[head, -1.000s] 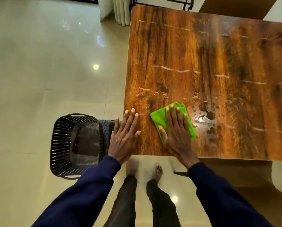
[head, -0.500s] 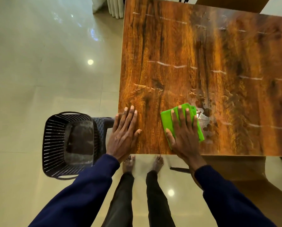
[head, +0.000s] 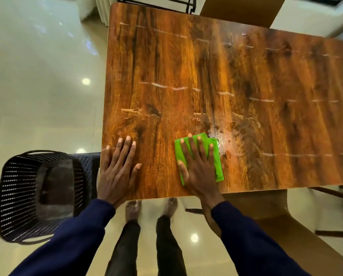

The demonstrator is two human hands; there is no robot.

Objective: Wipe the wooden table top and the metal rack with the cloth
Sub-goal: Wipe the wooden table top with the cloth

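Note:
The wooden table top (head: 216, 66) fills the upper right of the view, with streaks and a patch of wet droplets near its front. My right hand (head: 198, 168) lies flat on a folded green cloth (head: 216, 156), pressing it onto the table close to the front edge, just left of the droplets. At the table's front left corner my left hand (head: 117, 172) rests flat on the wood, fingers spread and holding nothing. A black metal rack (head: 156, 1) shows partly beyond the table's far edge.
A black woven plastic chair (head: 39, 196) stands on the tiled floor beside the table's left front corner. A brown wooden chair (head: 266, 208) is under the table's front right. My bare feet stand at the front edge. Another chair back (head: 240, 10) is at the far side.
My right hand has slid the green cloth to the right along the table's front edge, toward the wet patch. My left hand has stayed at the front left corner.

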